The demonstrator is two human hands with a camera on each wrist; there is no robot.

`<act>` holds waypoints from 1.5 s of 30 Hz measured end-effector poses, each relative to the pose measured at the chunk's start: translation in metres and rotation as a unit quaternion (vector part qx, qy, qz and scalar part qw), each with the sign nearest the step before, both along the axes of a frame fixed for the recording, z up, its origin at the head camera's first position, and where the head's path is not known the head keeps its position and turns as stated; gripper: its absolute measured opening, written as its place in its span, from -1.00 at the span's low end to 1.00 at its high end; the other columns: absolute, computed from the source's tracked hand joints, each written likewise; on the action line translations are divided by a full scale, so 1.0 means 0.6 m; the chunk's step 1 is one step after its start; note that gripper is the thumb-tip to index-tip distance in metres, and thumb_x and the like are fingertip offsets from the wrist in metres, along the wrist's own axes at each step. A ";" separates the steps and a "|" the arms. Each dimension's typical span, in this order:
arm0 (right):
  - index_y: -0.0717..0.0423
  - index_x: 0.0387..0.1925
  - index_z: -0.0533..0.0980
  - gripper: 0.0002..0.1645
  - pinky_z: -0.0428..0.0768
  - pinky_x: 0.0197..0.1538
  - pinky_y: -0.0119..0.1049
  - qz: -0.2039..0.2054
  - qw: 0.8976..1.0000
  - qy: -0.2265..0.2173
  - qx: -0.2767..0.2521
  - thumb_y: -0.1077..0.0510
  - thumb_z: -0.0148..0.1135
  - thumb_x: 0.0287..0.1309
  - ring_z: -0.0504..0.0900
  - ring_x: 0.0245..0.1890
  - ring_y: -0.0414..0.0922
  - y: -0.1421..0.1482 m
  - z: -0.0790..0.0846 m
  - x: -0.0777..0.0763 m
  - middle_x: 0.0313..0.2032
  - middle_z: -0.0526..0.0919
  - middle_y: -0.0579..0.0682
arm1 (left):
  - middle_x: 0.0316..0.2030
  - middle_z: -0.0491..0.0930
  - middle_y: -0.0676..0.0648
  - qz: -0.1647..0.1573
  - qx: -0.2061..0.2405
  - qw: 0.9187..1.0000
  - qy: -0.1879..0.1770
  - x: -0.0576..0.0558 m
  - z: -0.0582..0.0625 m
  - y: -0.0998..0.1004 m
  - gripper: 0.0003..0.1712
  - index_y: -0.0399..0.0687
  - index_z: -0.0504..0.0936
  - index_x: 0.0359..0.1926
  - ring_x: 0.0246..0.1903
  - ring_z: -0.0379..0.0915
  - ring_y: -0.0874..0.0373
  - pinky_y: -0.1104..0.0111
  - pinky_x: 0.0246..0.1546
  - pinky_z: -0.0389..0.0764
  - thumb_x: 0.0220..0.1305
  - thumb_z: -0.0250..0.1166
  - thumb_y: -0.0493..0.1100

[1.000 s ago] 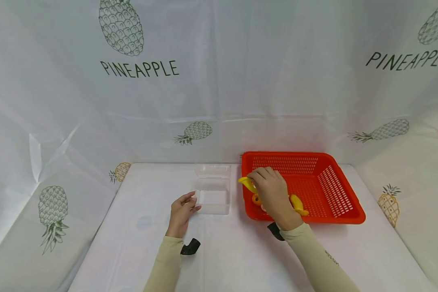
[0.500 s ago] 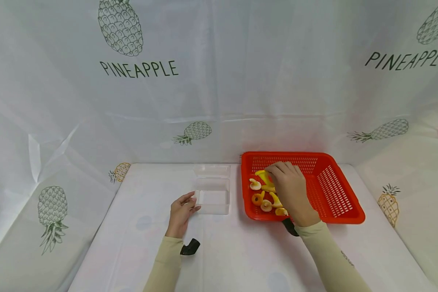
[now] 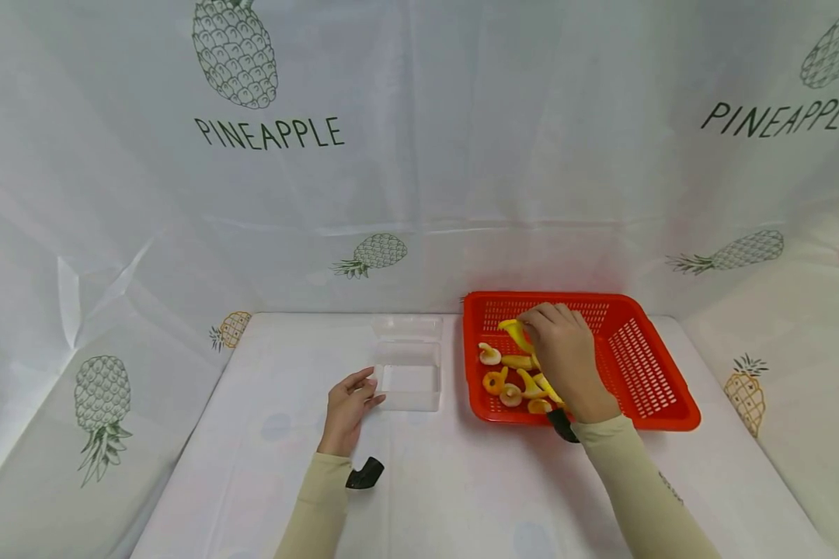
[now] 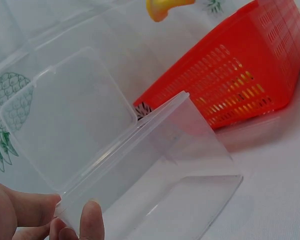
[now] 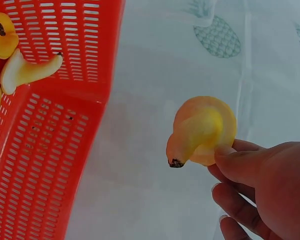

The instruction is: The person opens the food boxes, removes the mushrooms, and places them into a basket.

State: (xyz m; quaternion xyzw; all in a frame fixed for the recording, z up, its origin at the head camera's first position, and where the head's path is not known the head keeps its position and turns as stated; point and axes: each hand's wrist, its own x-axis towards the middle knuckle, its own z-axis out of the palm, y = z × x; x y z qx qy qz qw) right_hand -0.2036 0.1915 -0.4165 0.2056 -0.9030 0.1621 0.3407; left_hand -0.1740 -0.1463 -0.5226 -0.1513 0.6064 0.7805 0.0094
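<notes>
My left hand (image 3: pixel 346 411) pinches the left edge of a clear plastic box (image 3: pixel 407 399); the left wrist view shows thumb and fingers at the rim (image 4: pixel 135 131). The box's clear lid (image 3: pixel 407 328) stands open at the back. My right hand (image 3: pixel 562 353) is raised over the left part of a red basket (image 3: pixel 545 296), holding a yellow mushroom (image 3: pixel 516 334). In the right wrist view, thumb and fingers pinch the mushroom (image 5: pixel 202 130) by its cap, its curved stem and dark tip pointing away. Several more mushrooms (image 3: pixel 510 394) lie inside the basket, some hidden behind the hand.
The basket stands to the right of the box on a white-covered table (image 3: pixel 252 466), with a narrow gap between them. A pineapple-printed sheet (image 3: pixel 496 155) hangs behind. Dark wrist camera parts show at the left wrist (image 3: pixel 366 473) and right wrist (image 3: pixel 562 425).
My right hand has moved rightward from the basket's left edge, still holding the yellow mushroom, uncovering several mushrooms below. My left hand and the box have not moved.
</notes>
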 end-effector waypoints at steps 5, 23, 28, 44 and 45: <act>0.24 -0.22 0.76 -0.82 0.71 -0.14 0.02 -0.012 1.000 -0.016 0.005 0.41 0.55 0.10 0.66 -0.22 0.13 0.002 -0.001 -0.005 -0.24 0.77 0.14 | -0.12 0.40 -0.13 0.000 -0.001 1.000 0.000 0.000 0.001 0.000 -0.51 -0.57 0.42 0.38 -0.23 0.58 0.11 0.42 -0.17 0.79 0.51 0.18 -0.47; 0.24 -0.20 0.77 -0.82 0.74 -0.05 0.10 -0.024 0.997 -0.070 0.033 0.37 0.55 0.13 0.67 -0.19 0.15 0.007 -0.012 -0.014 -0.21 0.78 0.16 | -0.11 0.39 -0.12 0.000 -0.001 1.000 -0.002 0.001 -0.001 -0.001 -0.50 -0.54 0.42 0.40 -0.24 0.58 0.14 0.42 -0.15 0.79 0.52 0.19 -0.44; 0.23 -0.16 0.77 -0.80 0.71 -0.10 0.06 -0.019 0.994 -0.096 0.039 0.36 0.54 0.15 0.66 -0.17 0.16 0.009 -0.016 -0.011 -0.17 0.78 0.17 | -0.11 0.40 -0.12 -0.002 -0.002 1.000 -0.005 0.001 0.001 -0.001 -0.49 -0.54 0.41 0.41 -0.29 0.57 0.19 0.42 -0.16 0.79 0.53 0.19 -0.43; 0.24 -0.21 0.76 -0.77 0.70 -0.14 -0.04 0.047 0.996 -0.058 0.047 0.36 0.61 0.05 0.66 -0.18 0.09 0.019 -0.038 0.028 -0.21 0.76 0.10 | -0.10 0.40 -0.13 -0.001 0.000 1.000 -0.009 -0.001 0.001 -0.001 -0.50 -0.55 0.41 0.40 -0.28 0.57 0.17 0.42 -0.16 0.79 0.53 0.17 -0.45; 0.23 -0.21 0.76 -0.76 0.70 -0.13 -0.05 0.054 0.996 -0.056 0.050 0.35 0.61 0.04 0.66 -0.17 0.08 0.020 -0.040 0.031 -0.21 0.75 0.09 | -0.10 0.40 -0.13 -0.002 0.000 1.000 -0.010 -0.001 0.001 -0.001 -0.50 -0.55 0.41 0.40 -0.28 0.57 0.17 0.42 -0.16 0.79 0.53 0.17 -0.46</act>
